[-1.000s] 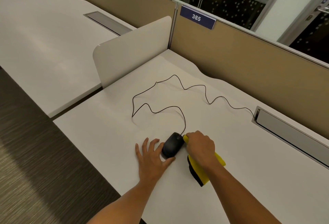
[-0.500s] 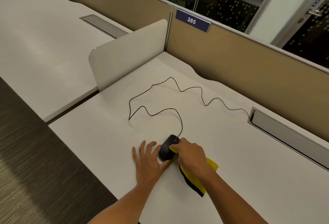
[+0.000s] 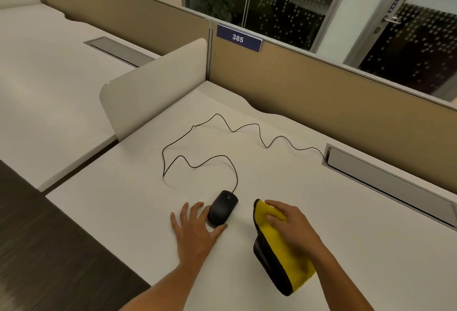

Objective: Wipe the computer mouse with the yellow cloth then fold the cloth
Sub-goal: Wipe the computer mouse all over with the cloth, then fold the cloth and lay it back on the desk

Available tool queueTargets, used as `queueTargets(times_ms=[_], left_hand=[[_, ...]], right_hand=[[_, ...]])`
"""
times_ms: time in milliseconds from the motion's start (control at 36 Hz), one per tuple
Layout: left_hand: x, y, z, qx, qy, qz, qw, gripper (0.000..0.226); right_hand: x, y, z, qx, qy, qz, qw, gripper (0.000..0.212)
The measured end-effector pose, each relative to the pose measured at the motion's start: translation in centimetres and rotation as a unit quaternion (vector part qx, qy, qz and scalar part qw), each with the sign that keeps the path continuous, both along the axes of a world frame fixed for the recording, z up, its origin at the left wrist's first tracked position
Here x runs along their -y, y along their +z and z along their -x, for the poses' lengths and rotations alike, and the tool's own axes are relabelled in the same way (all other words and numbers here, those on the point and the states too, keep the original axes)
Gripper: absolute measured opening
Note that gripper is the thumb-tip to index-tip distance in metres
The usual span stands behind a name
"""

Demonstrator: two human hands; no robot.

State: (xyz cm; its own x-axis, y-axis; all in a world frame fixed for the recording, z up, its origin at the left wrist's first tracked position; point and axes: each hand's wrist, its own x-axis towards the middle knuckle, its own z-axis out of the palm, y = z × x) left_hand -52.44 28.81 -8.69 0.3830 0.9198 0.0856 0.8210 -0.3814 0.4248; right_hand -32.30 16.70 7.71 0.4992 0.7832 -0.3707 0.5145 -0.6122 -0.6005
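A black wired computer mouse point(image 3: 222, 207) lies on the white desk point(image 3: 296, 199) near its front edge. My left hand point(image 3: 195, 229) rests flat beside it with fingers spread, thumb and fingers touching the mouse's rear and left side. To the right of the mouse, apart from it, lies the yellow cloth point(image 3: 279, 246) with a dark underside and edge. My right hand point(image 3: 294, 226) lies on top of the cloth, fingers pressing its upper end onto the desk.
The mouse cable point(image 3: 197, 157) winds across the desk to a grey cable tray slot point(image 3: 385, 182) at the right. A white side divider point(image 3: 153, 90) and tan partition point(image 3: 321, 93) bound the desk. Dark floor lies at the left.
My right hand has taken the cloth off the mouse and moved it to the right onto the desk. The mouse now shows fully. The left hand stays beside it.
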Motion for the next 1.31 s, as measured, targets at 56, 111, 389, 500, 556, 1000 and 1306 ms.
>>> queueTargets(times_ms=[56,111,389,500,556,1000,1306], left_hand=[[0.1,0.1,-0.1,-0.002,-0.001,0.001,1.000,0.072],[0.1,0.2,-0.1,-0.009,-0.002,0.008,1.000,0.077],[1.2,1.8,0.3,0.049,-0.035,-0.025,0.998,0.090],[3.2,4.0,-1.7,0.165,-0.091,-0.078,0.979,0.072],[4.5,5.2,-3.8,0.218,-0.123,-0.070,0.966,0.060],[17.1,16.2,-17.7,0.339,-0.156,0.718,0.587,0.072],[24.5,18.5,-21.1,0.207,-0.307,0.502,0.781,0.032]], right_hand=[[1.3,0.2,-0.8,-0.026,-0.043,-0.025,0.998,0.042],[2.6,0.5,-1.5,-0.052,-0.081,-0.056,0.994,0.040],[8.5,0.3,-4.9,-0.225,-0.222,-0.149,0.937,0.036],[10.6,0.3,-5.8,-0.278,-0.240,-0.180,0.913,0.039],[11.7,0.3,-6.1,-0.306,-0.250,-0.198,0.897,0.040],[20.1,2.2,-8.9,-0.523,-0.280,-0.383,0.708,0.049],[24.7,0.4,-9.7,-0.577,-0.378,-0.321,0.649,0.055]])
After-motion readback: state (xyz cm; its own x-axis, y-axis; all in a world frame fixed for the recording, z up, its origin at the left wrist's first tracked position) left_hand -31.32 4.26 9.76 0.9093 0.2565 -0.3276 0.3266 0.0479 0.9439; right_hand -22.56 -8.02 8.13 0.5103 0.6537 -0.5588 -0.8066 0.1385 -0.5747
